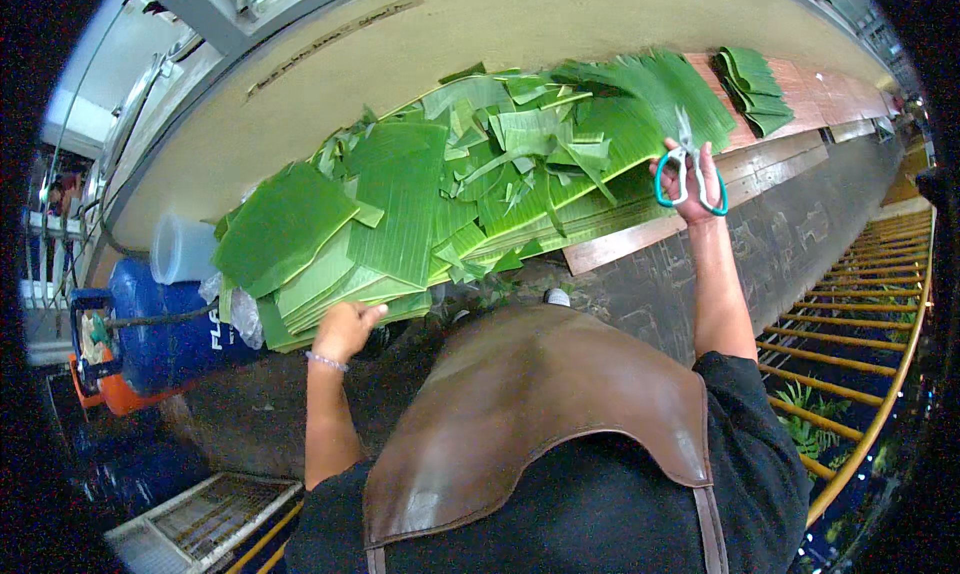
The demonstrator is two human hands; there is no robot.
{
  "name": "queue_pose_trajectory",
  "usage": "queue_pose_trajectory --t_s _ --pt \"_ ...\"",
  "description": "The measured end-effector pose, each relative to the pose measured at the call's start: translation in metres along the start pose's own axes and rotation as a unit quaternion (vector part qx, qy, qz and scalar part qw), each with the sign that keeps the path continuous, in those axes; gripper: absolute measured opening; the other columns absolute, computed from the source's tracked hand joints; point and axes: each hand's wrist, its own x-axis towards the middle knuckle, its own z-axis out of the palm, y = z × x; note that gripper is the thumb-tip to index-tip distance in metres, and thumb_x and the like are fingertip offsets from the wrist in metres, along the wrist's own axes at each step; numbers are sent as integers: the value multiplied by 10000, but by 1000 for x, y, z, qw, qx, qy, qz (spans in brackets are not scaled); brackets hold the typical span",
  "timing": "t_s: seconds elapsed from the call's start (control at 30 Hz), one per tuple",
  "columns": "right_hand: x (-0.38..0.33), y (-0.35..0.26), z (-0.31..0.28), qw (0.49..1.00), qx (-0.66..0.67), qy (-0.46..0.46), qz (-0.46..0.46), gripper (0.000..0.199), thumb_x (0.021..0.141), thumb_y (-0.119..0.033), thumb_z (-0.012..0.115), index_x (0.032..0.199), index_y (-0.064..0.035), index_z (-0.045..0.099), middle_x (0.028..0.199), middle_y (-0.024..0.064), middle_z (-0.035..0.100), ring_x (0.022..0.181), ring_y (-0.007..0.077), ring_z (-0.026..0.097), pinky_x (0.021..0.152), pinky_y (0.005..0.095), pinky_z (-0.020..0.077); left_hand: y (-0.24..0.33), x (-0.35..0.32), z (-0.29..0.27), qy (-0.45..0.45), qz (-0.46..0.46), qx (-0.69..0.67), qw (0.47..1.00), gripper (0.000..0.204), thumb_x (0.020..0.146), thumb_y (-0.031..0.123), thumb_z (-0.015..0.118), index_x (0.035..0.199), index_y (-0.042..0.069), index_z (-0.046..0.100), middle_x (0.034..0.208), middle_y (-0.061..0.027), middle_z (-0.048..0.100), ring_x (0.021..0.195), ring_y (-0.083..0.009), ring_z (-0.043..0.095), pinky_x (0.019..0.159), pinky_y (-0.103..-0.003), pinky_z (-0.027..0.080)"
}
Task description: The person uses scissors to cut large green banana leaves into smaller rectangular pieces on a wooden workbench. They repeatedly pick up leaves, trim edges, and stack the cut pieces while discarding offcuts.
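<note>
Broad, glossy banana leaves (397,189) spread in a long, overlapping heap just beyond a worker's two bare hands, reaching from the left hand (345,332) to the right hand (692,188) and a little past both. The leaves are bright green, finely ribbed and mostly flat, some cut into wide panels with straight edges; paler undersides show in the layered stack (318,292) at the left hand. Torn strips and small leaf scraps (545,139) lie scattered over the middle of the heap, between the hands and farther out. Beyond the right hand and to its right, a darker folded leaf bundle (752,89) rests on a reddish-brown board (808,82).

The left hand, a beaded bracelet (327,361) at its wrist, touches the near edge of the stack, thumb held apart from the fingers; how tightly the fingers close on the leaves cannot be told. The right hand, palm up and fingers half curled, holds scissors (683,151) by their white-and-teal handles, the blades pointing away from the worker over the leaves; whether any finger passes through the loops is unclear.

A brown apron (540,384) covers the worker's front between the forearms. Left of the left hand stand a blue jug (165,324) and a translucent tub (183,249).
</note>
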Motion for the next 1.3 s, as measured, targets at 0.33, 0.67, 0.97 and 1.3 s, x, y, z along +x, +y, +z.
queue_pose_trajectory --t_s 0.33,0.67,0.97,1.3 --pt "0 -70 3 990 99 -41 -87 687 936 -518 445 1216 108 492 1082 307 600 1036 471 572 904 511 511 89 72 149 -154 214 -302 916 417 924 327 580 1235 50 573 1036 -54 638 909 -135 581 791 -298 488" --pt "0 -53 -43 981 160 -79 -81 681 921 -511 479 1203 109 484 1172 242 573 1140 453 498 1014 514 418 251 125 188 -354 144 -462 800 667 918 260 600 1465 129 241 1340 -58 478 1052 -179 557 868 -355 484" --pt "-14 -61 -69 978 194 55 -60 673 924 -519 468 1229 81 455 1114 228 583 1047 428 549 951 530 461 299 125 198 -302 83 -830 462 276 921 106 555 1195 77 547 1242 -52 580 1134 -219 560 905 -374 492" --pt "-15 -79 -35 977 215 -9 -13 704 919 -572 430 1212 66 494 1183 376 513 1011 465 586 837 484 527 328 143 106 -56 166 -758 628 328 968 319 509 1188 78 537 1209 -88 556 1139 -263 543 828 -383 503"
